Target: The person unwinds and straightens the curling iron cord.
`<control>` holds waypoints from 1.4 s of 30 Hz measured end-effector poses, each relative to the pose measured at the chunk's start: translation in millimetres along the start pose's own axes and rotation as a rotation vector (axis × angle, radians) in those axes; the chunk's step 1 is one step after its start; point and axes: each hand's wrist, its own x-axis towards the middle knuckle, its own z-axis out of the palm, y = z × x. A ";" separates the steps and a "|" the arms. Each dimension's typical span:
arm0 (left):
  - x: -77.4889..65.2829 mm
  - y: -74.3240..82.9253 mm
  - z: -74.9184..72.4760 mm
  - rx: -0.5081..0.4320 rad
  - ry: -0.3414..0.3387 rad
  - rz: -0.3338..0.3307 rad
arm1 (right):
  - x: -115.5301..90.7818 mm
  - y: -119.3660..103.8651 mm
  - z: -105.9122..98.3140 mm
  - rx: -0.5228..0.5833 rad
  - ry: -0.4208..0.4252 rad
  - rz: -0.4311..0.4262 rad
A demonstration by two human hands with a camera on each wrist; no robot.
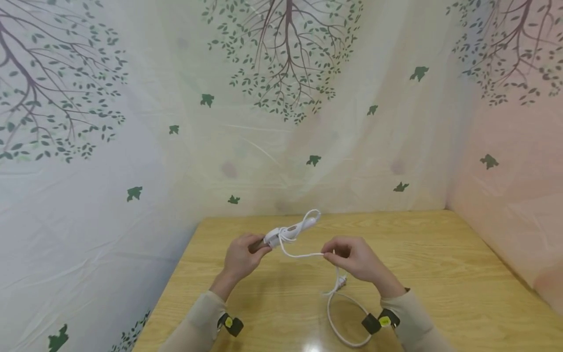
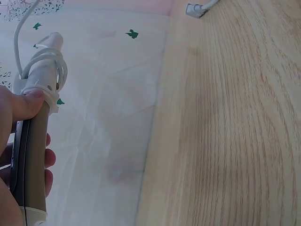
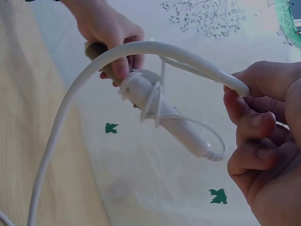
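My left hand (image 1: 242, 256) grips the brown barrel of a white-handled curling iron (image 1: 311, 223), which tilts up to the right above the table. In the left wrist view, the thumb lies near the joint of the barrel and the white handle (image 2: 43, 70), and fingertips show behind the barrel. Several loops of white cord (image 3: 153, 101) wind around the handle. To the right, my right hand (image 1: 358, 259) pinches the cord between thumb and index finger, its other fingers curled. From there the cord hangs down to a loose loop with the plug (image 1: 341, 281).
A wooden table (image 1: 440, 274) lies under both hands. Pale cloth walls (image 1: 272, 181) with printed trees and green leaves stand behind it and on both sides. Each wrist wears a dark strap with a small black box (image 1: 371, 323).
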 end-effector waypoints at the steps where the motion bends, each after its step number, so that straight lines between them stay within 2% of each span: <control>1: -0.4 0.3 -0.1 0.006 -0.005 0.000 | 0.7 -0.8 -1.8 -0.015 0.014 -0.003; 5: -2.6 1.1 -0.1 0.019 -0.029 -0.023 | 4.1 -5.4 -9.7 -0.074 0.086 -0.040; 12: -6.0 1.2 0.8 0.048 -0.076 -0.044 | 11.7 -41.3 -19.8 -0.108 0.235 -0.133; 15: -7.7 1.0 1.4 0.057 -0.104 -0.040 | 14.3 -45.0 -22.2 -0.123 0.300 -0.177; 19: -9.2 0.9 1.7 0.060 -0.130 -0.031 | 16.0 -43.6 -25.3 -0.152 0.388 -0.169; 25: -9.1 2.0 1.0 0.049 -0.139 -0.002 | 18.0 -32.7 -30.3 -0.155 0.500 -0.077; 32: -8.4 1.3 -0.4 0.028 -0.156 0.026 | 19.3 13.1 -37.6 -0.151 0.584 0.073; 36: -8.1 2.3 -2.2 0.022 -0.153 0.056 | 17.0 28.7 -41.4 -0.169 0.581 0.128; 42: -7.8 2.1 -4.2 0.029 -0.148 0.071 | 10.9 44.1 -45.1 -0.234 0.518 0.231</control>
